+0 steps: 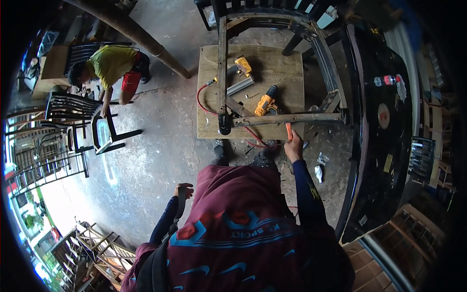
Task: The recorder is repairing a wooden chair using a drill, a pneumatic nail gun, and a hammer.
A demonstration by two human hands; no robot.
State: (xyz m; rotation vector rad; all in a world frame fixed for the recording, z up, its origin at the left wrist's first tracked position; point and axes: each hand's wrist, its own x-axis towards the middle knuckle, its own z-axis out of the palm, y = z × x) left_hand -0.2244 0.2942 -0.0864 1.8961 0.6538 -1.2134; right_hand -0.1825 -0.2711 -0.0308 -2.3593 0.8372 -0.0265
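Note:
My right hand (294,148) is wrapped round the orange handle of a tool (289,131); the tool's head is hidden by the chair frame, so its kind does not show. Directly beyond it is the near rail of a dark wooden chair frame (287,118), its seat open. Through the frame I see a yellow cordless drill (265,102) lying on a low wooden board (210,127). A yellow nail gun (243,67) with a red hose (199,99) lies farther left. My left hand (184,190) hangs by my left side, fingers loosely bent and apart, beside a dark strap (180,203).
A person in a yellow shirt (113,64) bends over a black chair (103,131) at the left. A long black panel (382,146) stands close on my right, with a bottle (386,81) on it. A slanting pole (141,41) crosses the upper left. Stacked wooden frames (99,248) fill the lower left.

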